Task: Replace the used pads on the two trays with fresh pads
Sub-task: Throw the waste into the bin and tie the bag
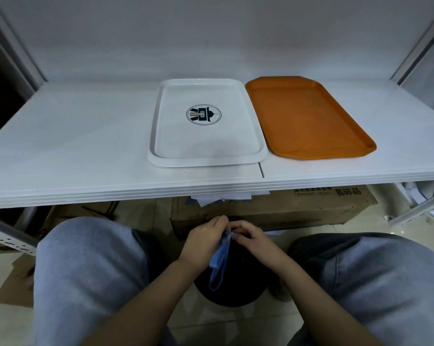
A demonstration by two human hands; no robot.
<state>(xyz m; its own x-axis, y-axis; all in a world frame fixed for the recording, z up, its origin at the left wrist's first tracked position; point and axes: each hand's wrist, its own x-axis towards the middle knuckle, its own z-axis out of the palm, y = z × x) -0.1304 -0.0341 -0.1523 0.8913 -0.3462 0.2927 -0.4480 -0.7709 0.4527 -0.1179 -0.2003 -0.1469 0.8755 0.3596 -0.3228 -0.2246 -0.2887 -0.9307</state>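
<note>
Fingers (219,222) of both hands are curled round a crumpled blue pad (219,260), pinched at its top between the left hand (204,242) and right hand (252,237). It is held low between the knees, over a dark bin (238,288), wrists close together and forearms angled inward. If this is a used pad, it is best bunched tight and released squarely over the bin. On the desk, the white tray (207,159) and orange tray (310,116) lie bare, side by side toward the front edge.
</note>
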